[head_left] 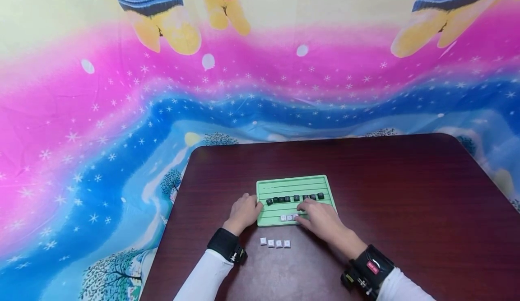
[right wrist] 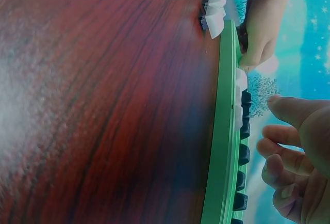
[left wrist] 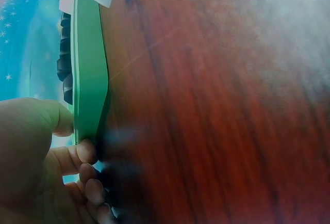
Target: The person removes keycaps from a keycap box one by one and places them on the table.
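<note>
Our left hand (head_left: 243, 211) pinched the tray (head_left: 276, 210) at nine o'clock; our right hand (head_left: 322, 219) hung loose, empty. The white keys (head_left: 283, 218) seemed light, hard, best held by their sides.

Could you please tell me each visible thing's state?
Green rectangular tray: on the dark red wooden table.
Row of black square keycaps: on the tray, unevenly spaced.
Three white square keycaps: side by side on the tray.
Four more white keycaps: on the table.
Left hand: pinching the tray.
Right hand: holding nothing visible.
</note>
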`<state>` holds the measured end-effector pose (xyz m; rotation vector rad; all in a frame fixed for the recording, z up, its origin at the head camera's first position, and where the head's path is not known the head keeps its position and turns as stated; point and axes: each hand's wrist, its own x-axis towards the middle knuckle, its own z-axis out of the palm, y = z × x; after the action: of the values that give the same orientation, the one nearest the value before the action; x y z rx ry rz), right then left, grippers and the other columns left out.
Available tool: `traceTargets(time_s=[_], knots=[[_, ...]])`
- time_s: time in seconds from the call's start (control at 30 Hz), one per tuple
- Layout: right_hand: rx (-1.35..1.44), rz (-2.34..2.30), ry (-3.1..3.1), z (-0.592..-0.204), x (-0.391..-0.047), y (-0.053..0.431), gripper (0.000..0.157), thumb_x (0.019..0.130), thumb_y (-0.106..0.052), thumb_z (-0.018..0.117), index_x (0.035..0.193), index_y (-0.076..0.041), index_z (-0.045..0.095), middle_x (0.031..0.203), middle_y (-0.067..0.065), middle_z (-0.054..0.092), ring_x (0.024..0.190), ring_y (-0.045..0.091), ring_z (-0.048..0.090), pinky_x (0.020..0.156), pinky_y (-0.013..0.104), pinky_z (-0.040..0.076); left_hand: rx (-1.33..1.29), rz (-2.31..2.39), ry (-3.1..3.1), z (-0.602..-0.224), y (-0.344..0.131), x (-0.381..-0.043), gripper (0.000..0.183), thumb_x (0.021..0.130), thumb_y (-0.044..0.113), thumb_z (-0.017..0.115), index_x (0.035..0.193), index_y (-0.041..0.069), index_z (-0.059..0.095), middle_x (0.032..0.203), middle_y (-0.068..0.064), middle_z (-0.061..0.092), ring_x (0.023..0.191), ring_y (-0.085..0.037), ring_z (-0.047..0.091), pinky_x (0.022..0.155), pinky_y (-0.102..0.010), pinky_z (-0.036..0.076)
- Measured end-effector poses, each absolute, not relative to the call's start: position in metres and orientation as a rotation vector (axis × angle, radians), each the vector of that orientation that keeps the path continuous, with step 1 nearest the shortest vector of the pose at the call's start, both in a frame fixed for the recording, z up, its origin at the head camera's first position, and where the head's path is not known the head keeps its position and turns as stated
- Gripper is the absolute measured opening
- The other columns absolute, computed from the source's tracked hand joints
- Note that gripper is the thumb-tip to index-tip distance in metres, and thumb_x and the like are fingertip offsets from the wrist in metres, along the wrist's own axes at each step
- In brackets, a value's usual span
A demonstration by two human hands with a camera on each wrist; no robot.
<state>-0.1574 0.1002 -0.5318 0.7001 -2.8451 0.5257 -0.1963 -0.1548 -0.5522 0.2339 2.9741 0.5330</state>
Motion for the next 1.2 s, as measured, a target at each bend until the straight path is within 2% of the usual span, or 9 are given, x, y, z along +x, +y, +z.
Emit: traceTargets(time_s=[0.5,0.83,1.2], knots=[[0.726,0.546,-2.859,-0.538,-0.161,0.099,0.025,0.084,-0.035,0.08,0.1,-0.016,0.075,0.09,-0.005,0.068,0.073,0.011,0.065,0.059,0.026,0.05,0.239,0.536,2.967,-0.552,-0.156,-0.197,0.037,0.102,0.024,0.047,0.066,0.015,0.043,0.07,-0.002,0.038,0.058,-0.018,0.031,0.055,-0.028,0.027],[0.757,0.572,-2.887,-0.542,-0.162,0.097,0.03,0.083,-0.035,0.081,0.105,-0.015,0.075,0.098,-0.003,0.071,0.08,0.014,0.069,0.065,0.03,0.054,0.233,0.51,2.985,-0.553,-0.154,-0.198,0.036,0.099,0.025,0.049,0.065,0.015,0.043,0.07,-0.003,0.042,0.058,-0.019,0.037,0.054,-0.03,0.03],[0.728,0.54,-2.932,-0.541,-0.161,0.094,0.025,0.084,-0.028,0.082,0.104,-0.015,0.076,0.097,-0.003,0.071,0.081,0.016,0.07,0.066,0.032,0.055,0.24,0.523,2.988,-0.551,-0.154,-0.196,0.034,0.098,0.024,0.049,0.066,0.014,0.043,0.07,-0.003,0.042,0.058,-0.019,0.036,0.053,-0.029,0.03]])
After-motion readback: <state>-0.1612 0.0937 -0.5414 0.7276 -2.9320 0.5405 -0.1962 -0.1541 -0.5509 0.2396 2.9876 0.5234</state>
